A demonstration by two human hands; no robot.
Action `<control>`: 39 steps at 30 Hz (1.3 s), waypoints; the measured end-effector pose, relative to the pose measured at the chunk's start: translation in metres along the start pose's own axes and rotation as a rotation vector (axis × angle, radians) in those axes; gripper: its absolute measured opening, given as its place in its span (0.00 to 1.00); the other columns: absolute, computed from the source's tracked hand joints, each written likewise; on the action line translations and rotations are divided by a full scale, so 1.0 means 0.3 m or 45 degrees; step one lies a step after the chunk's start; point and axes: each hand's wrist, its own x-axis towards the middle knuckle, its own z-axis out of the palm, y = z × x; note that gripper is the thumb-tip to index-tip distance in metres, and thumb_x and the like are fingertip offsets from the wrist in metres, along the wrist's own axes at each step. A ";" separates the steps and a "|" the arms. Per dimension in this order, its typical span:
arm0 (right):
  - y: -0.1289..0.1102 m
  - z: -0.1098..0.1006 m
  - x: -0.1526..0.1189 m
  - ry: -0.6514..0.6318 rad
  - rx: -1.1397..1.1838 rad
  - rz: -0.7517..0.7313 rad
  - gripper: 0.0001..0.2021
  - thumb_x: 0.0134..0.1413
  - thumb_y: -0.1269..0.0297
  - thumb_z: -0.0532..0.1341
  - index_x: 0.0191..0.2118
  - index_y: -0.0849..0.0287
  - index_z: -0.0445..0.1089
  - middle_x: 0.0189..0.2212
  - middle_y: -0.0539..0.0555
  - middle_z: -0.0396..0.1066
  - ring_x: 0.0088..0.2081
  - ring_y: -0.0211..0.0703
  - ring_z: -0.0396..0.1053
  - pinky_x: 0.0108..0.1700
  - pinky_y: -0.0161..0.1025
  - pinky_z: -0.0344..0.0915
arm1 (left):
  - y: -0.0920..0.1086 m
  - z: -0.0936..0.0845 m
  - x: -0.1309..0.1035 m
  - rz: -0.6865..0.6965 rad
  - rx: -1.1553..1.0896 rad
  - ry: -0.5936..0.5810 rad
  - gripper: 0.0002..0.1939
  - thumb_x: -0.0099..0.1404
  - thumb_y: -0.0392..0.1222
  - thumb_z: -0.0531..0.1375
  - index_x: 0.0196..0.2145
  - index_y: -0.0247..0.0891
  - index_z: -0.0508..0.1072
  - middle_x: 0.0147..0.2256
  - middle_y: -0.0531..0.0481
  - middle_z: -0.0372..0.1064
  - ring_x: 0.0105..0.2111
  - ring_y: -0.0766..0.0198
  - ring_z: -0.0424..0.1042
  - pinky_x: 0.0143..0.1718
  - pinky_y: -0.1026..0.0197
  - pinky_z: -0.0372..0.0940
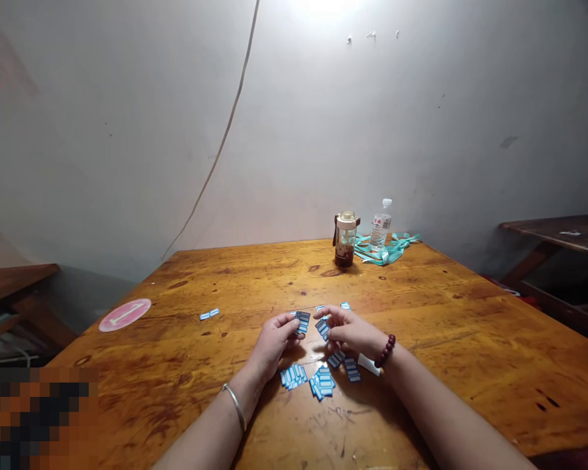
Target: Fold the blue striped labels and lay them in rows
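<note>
Small blue-and-white striped cards lie about my hands on the wooden table [255, 287]. My left hand [270, 346] is closed, pinching a few striped cards [302, 322] between thumb and fingers. To its right, my right hand [353, 331] pinches another striped card [322, 330] by thumb and fingers. The two held bunches are close but apart. Nearer to me are a fanned card pile [294, 376] below my left hand and a second overlapping pile [323, 383] in the middle. More cards [352, 371] and a white slip [369, 365] lie under my right wrist.
Two cards [209, 314] lie off to the left, near a round pink sign [125, 315]. At the back right stand a brown-filled cup [345, 245] and a clear water bottle [381, 225] beside turquoise ribbon [396, 247]. A wall closes the far side.
</note>
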 end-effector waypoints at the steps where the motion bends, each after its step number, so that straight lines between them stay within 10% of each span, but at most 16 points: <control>1: -0.004 0.001 0.002 0.049 0.036 -0.014 0.14 0.36 0.74 0.54 0.35 0.58 0.61 0.19 0.43 0.60 0.16 0.29 0.60 0.18 0.28 0.54 | 0.000 0.000 0.000 -0.009 -0.010 0.009 0.11 0.50 0.45 0.60 0.30 0.35 0.69 0.26 0.51 0.67 0.24 0.72 0.67 0.23 0.72 0.60; 16: 0.029 0.151 0.026 0.401 -0.050 -0.137 0.14 0.45 0.54 0.55 0.21 0.60 0.56 0.14 0.45 0.58 0.15 0.28 0.51 0.17 0.28 0.47 | 0.000 0.035 -0.021 -0.066 -0.258 0.036 0.10 0.50 0.43 0.61 0.31 0.36 0.70 0.26 0.51 0.69 0.24 0.72 0.67 0.26 0.71 0.61; 39: 0.037 0.123 0.040 0.603 -0.365 -0.391 0.10 0.45 0.57 0.56 0.28 0.59 0.61 0.18 0.45 0.57 0.21 0.33 0.56 0.23 0.30 0.54 | 0.007 0.048 -0.017 -0.063 -0.146 0.012 0.12 0.44 0.40 0.64 0.26 0.32 0.71 0.22 0.51 0.67 0.20 0.73 0.65 0.21 0.71 0.57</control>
